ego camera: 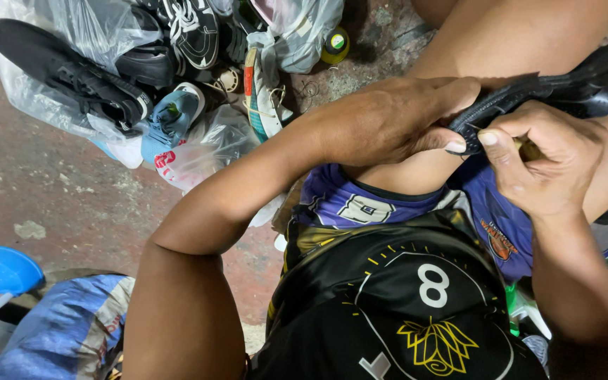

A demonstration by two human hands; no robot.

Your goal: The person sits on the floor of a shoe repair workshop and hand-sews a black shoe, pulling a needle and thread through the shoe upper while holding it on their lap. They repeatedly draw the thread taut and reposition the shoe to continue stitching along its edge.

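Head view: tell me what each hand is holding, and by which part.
Left hand pinches the black shoe sole at its near end. Right hand grips a yellowish tool; the exact hold is hidden.

A shoe sole (529, 98) is held across the knee between the left hand (388, 119) and the right hand (543, 162), which are touching. A pile of shoes (142, 77) in bags is spread on the floor (51, 190) to the left, a bowl (5, 271) nearer, at the left edge.

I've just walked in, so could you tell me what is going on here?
A seated person holds a black shoe sole on their knee. The left hand pinches its edge, while the right hand works a small tool against the rim. A pile of shoes in plastic bags lies on the floor.
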